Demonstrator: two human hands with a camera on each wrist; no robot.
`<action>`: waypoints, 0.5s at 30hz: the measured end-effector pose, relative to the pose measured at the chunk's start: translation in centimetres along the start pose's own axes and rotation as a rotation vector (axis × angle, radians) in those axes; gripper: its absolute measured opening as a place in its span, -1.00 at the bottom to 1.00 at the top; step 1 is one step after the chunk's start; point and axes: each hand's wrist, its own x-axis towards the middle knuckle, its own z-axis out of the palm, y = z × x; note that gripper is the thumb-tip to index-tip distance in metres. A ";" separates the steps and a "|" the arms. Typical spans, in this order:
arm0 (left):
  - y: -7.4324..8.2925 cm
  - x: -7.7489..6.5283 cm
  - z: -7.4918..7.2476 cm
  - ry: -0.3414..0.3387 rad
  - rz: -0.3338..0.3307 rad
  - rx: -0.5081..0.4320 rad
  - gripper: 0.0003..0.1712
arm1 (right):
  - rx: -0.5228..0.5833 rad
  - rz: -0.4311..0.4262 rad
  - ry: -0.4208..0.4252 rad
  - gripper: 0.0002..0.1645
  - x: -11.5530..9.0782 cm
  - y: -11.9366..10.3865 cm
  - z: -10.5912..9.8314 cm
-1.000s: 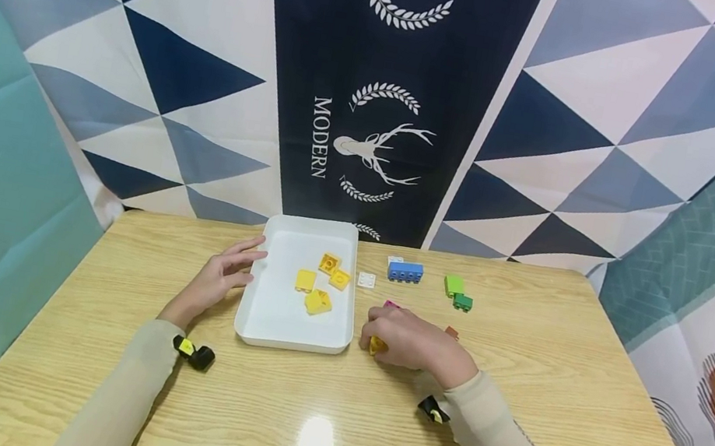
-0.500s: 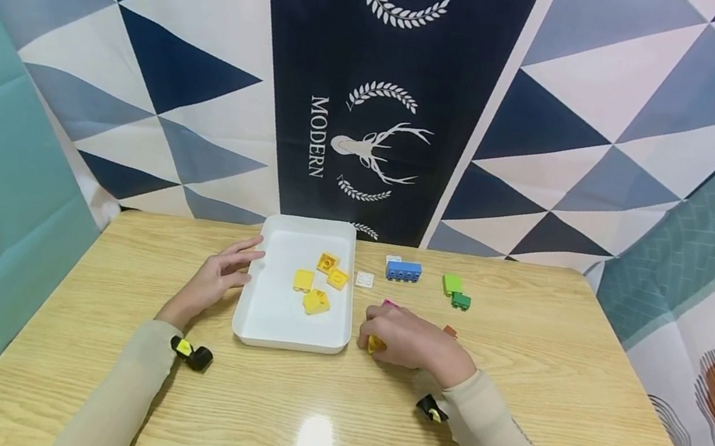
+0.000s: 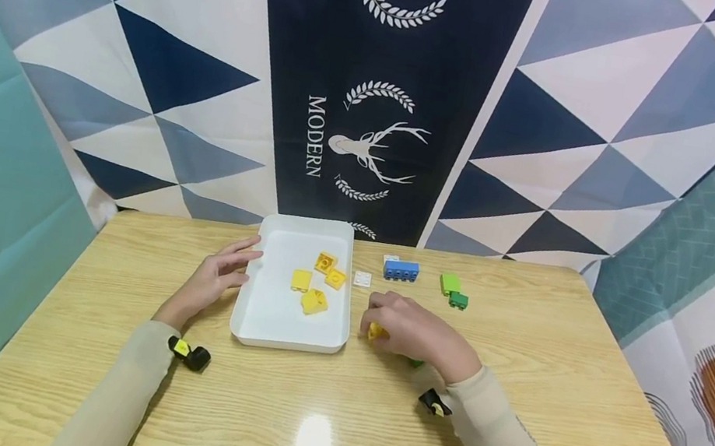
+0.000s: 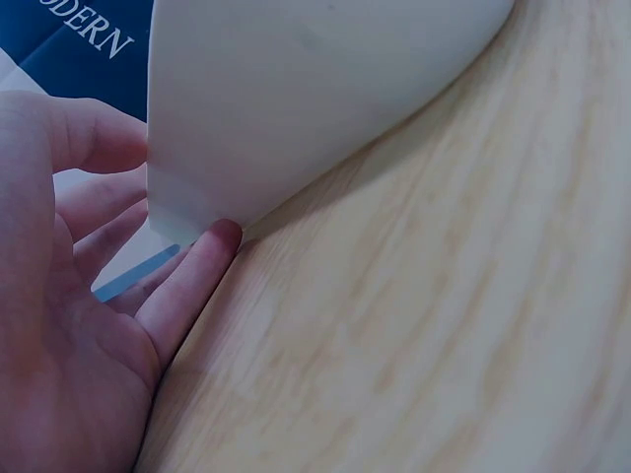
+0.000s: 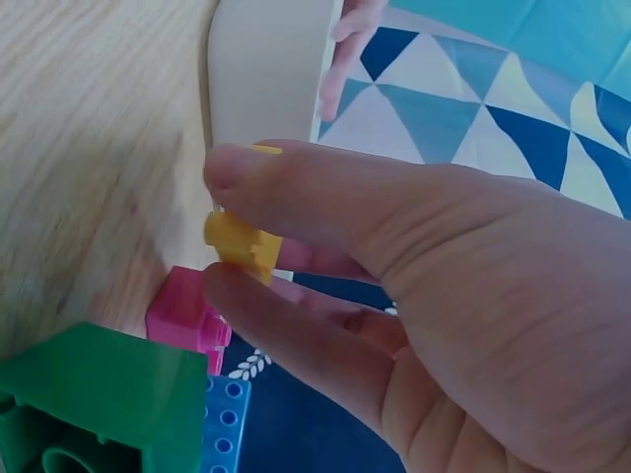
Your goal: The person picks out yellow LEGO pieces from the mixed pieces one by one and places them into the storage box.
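Note:
My right hand (image 3: 413, 333) pinches a small yellow toy brick (image 5: 242, 241) between thumb and fingers, just right of the white tray (image 3: 255, 328). In the right wrist view the brick shows between the fingertips, over the table. My left hand (image 3: 211, 282) has its fingers extended against the tray's left side. The left wrist view shows those fingertips touching the tray wall (image 4: 296, 99). Several yellow bricks (image 3: 300, 280) lie inside the tray, toward its right half. In the right wrist view, a pink brick (image 5: 182, 307) and a green brick (image 5: 118, 379) are close below my right fingers.
Behind my right hand lie a blue brick (image 3: 401, 270), a flat white brick (image 3: 362, 279), a light green brick (image 3: 450, 284) and a dark green brick (image 3: 458, 301). A patterned cloth (image 3: 378, 100) hangs at the back edge of the wooden table (image 3: 241, 409).
My right hand has shifted slightly upward with the yellow brick. A green piece now shows beneath it, while the pink and brown pieces are covered. My left hand stays at the tray.

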 end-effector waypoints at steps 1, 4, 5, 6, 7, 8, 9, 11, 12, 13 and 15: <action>0.0 0.0 0.0 0.003 -0.003 0.000 -0.44 | 0.003 0.005 0.008 -0.83 0.0 0.0 -0.1; 0.1 -0.1 0.0 0.004 -0.008 0.001 -0.44 | 0.007 0.010 0.028 -0.82 0.0 0.0 -0.4; 0.2 -0.1 0.0 0.004 -0.006 0.002 -0.44 | 0.007 0.011 0.036 -0.81 0.0 0.1 -0.4; 0.2 0.0 0.0 0.003 -0.005 0.004 -0.44 | 0.006 0.014 0.046 -0.80 0.0 0.1 -0.5; 0.2 0.0 0.0 0.003 -0.003 0.005 -0.45 | 0.003 0.014 0.060 -0.78 -0.1 0.1 -0.6; 0.2 0.0 0.0 0.004 -0.002 0.006 -0.45 | -0.003 0.012 0.078 -0.77 -0.1 0.2 -0.7; 0.2 0.0 0.0 0.004 0.002 0.006 -0.45 | -0.009 0.010 0.099 -0.76 -0.2 0.3 -0.8; 0.2 0.0 0.0 0.005 0.005 0.003 -0.45 | -0.016 0.011 0.146 -0.75 -0.3 0.5 -0.9; 0.2 0.0 0.1 0.006 0.006 0.001 -0.45 | -0.021 0.012 0.170 -0.75 -0.4 0.6 -1.0; 0.2 0.0 0.1 0.007 0.007 -0.001 -0.45 | -0.023 0.014 0.193 -0.75 -0.4 0.8 -1.0; 0.2 0.0 0.1 0.009 0.011 -0.001 -0.45 | -0.024 0.018 0.227 -0.74 -0.5 1.1 -1.1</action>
